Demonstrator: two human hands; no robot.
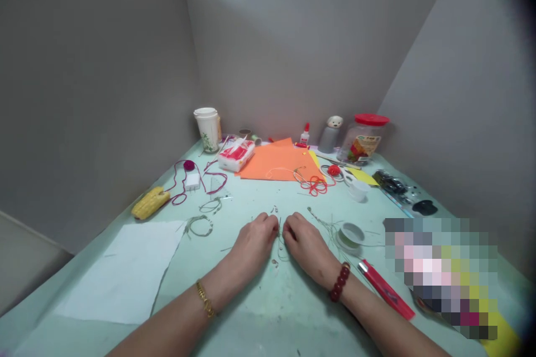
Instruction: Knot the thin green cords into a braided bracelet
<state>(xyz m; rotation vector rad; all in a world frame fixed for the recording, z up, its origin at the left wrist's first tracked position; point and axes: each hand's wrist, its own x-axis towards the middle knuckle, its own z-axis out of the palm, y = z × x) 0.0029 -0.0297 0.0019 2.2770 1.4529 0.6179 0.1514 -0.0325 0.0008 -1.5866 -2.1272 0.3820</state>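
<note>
My left hand (258, 237) and my right hand (305, 239) are close together over the table, a narrow gap between them. Both are closed, their fingers pinched on a thin green cord (282, 254). A loop of this cord hangs down in the gap, and a short dark end stands up there. The exact grip of the fingertips is hidden behind the knuckles. Beyond my right hand lies a braided green cord length (318, 215), near a spool of green cord (350, 237). Left of my left hand rests a knotted green cord ring (200, 227).
A red lighter-like tool (387, 290) lies by my right forearm. White paper (121, 273) is at left, near a yellow corn-shaped object (151, 203). Farther back are orange sheets (276, 162), a tissue pack (237, 155), paper cups (207, 129), scissors (345, 174) and a red-lidded jar (362, 139).
</note>
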